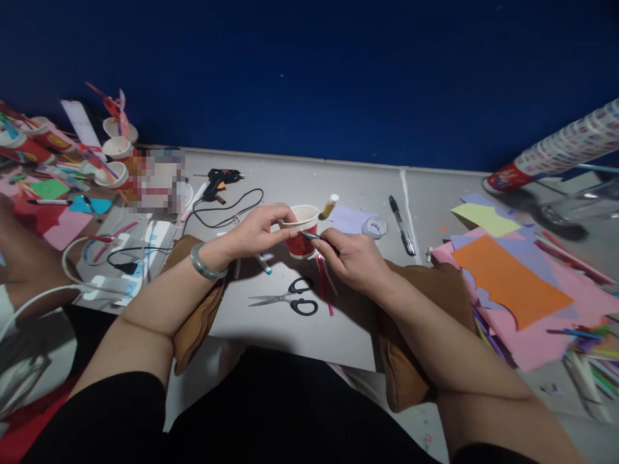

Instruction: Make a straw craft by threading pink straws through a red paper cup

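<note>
A red paper cup with a white rim is gripped by my left hand, fingers at the rim and thumb across its near side. My right hand pinches a slim dark tool whose tip meets the cup's side; its exact kind is unclear. Black-handled scissors lie open on white paper below the cup. Thin red strips lie beside the scissors. A glue stick and a roll of clear tape are just beyond my right hand.
A glue gun with its cord lies at the back left near a power strip. A black marker lies right of the tape. Coloured paper and stacked cups fill the right side. Another person's arm is at left.
</note>
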A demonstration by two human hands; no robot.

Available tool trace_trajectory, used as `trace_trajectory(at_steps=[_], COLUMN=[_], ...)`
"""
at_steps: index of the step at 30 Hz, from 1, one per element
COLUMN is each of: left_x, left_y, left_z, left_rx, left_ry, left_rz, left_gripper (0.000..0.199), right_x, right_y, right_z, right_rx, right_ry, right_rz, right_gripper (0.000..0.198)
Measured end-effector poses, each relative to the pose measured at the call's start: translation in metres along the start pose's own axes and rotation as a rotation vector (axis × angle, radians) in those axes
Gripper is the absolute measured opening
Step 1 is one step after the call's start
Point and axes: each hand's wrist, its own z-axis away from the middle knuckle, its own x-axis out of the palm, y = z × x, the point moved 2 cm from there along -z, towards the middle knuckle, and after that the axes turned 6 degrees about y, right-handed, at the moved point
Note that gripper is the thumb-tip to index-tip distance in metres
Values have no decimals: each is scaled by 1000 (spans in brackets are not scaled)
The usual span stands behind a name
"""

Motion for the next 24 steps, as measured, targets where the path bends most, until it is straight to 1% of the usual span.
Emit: trace_trajectory(at_steps=[7, 13, 16, 21, 24], left_x=[3, 4, 4, 4, 4], left_y=[-4, -4, -3, 3, 3], left_z=[1, 1, 1, 0, 0], left_rx=[-55, -62, -57, -33, -46], left_ry=[38, 54, 60, 60, 66], left_rz=[65, 102, 91, 100, 118], left_gripper=[26, 23, 22, 25, 25], right_x=[-2, -3, -2, -1, -2], right_y=[-3, -4, -4, -6, -6], right_z=[0, 0, 0, 2, 3], right_rx=[-29, -45, -50, -37, -39], right_ry=[72, 107, 112, 82, 97], right_rz=[-84, -134, -134, -165, -165], right_gripper=[46, 42, 41, 37, 36])
